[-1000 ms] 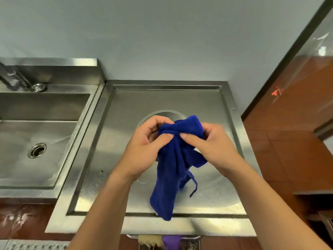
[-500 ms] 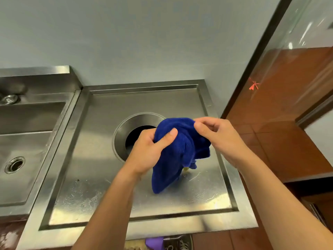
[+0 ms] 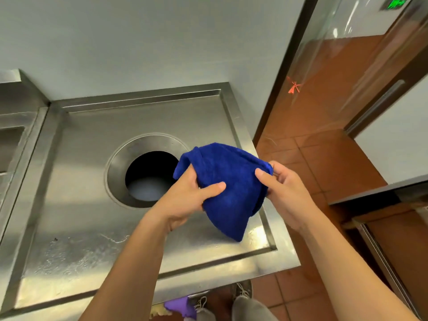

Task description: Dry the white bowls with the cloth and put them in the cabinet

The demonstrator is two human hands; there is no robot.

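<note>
The steel table fills most of the view, with a raised rim on all sides and some water marks on its near left part. At its far left edge stands the corner of a sink. To the right of the table there is a red tile floor, and a glass door stands at the far right.

In the middle of the table is a round hole with a steel ring around it; inside the hole it is dark, with something pale at the bottom.

Just right of the hole, above the table, both hands hold the blue cloth. The cloth is bunched into a rounded shape and its lower end hangs down to a point near the right rim. The left hand grips the left side of the cloth, with the thumb lying across its front. The right hand pinches the right upper edge of the cloth between thumb and fingers.

I cannot tell if a bowl is inside the cloth.

Below the near edge of the table, a shoe shows on the floor.
</note>
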